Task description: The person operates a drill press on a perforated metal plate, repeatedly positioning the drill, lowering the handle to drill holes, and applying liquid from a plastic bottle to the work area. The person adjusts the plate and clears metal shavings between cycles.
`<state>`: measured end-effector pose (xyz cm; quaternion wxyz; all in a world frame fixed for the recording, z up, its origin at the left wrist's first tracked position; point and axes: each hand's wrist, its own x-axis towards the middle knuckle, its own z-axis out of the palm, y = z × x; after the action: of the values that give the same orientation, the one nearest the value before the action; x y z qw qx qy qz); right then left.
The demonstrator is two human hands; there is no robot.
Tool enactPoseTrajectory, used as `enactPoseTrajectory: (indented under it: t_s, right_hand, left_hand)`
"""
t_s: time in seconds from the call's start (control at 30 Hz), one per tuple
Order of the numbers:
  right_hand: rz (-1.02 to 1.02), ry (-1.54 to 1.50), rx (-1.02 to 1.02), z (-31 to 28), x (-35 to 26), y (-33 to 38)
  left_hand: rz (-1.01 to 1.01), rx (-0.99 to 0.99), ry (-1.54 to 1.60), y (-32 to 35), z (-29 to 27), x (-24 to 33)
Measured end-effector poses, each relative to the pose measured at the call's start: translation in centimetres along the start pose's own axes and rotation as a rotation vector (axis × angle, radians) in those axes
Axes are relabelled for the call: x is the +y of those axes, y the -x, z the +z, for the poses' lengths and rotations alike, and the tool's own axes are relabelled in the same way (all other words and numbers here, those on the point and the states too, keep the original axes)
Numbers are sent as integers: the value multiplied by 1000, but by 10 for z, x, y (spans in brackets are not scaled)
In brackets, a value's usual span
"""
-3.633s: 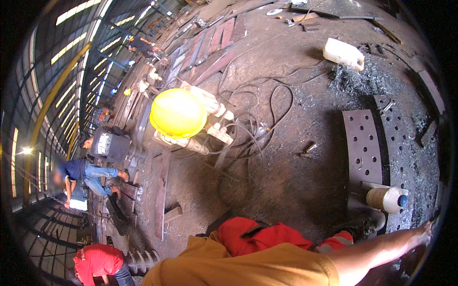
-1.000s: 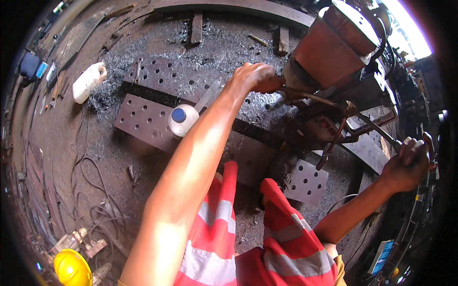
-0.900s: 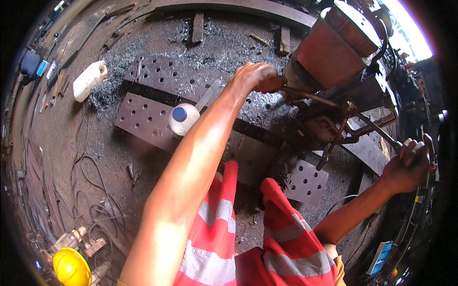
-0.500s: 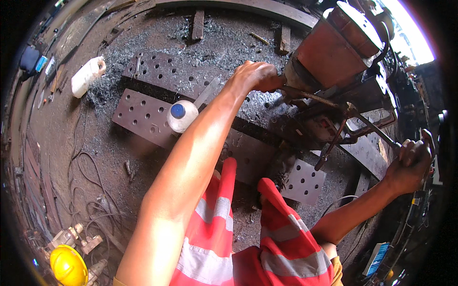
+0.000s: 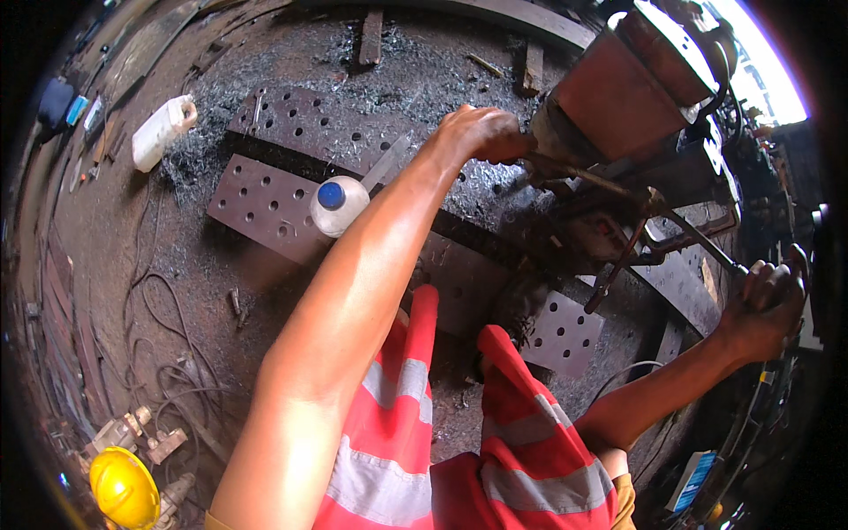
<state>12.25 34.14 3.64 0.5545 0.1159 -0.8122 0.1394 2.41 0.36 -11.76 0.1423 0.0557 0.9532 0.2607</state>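
In front of me on the right stands a drilling machine with a reddish-orange housing [image 5: 609, 88]. From its hub, spoke handles stick out. My left hand [image 5: 481, 134] is closed round the far end of one spoke handle [image 5: 587, 175], beside the machine's lower body. Off to the right, my right hand [image 5: 761, 305] is closed round the tip of another spoke handle [image 5: 707, 243], one finger raised. A third spoke [image 5: 616, 274] points down toward me, untouched. Beneath lie steel plates with rows of drilled holes [image 5: 265, 210]. The drill's cutting tip is hidden.
A white bottle with a blue cap [image 5: 340, 205] stands on the near plate, left of my forearm. Metal shavings [image 5: 291, 84] cover the far plate and floor. A white jerrycan [image 5: 163, 132], looped cables [image 5: 172, 327] and a yellow hard hat [image 5: 124, 486] lie to the left.
Almost nothing differs. Both hands keep their hold on the spoke handles, and the view has shifted very slightly.
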Motion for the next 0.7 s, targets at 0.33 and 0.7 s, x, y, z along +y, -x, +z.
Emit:
enactPoseTrajectory:
  t_s: [0.33,0.7]
  right_hand:
    - [342,-389,47,3,-5,-3]
    - [300,-305,20,5,-11,-6]
  left_hand:
    - [-40,-35,5,1,-1,4]
    - [-68,-41,26,2,-1,4]
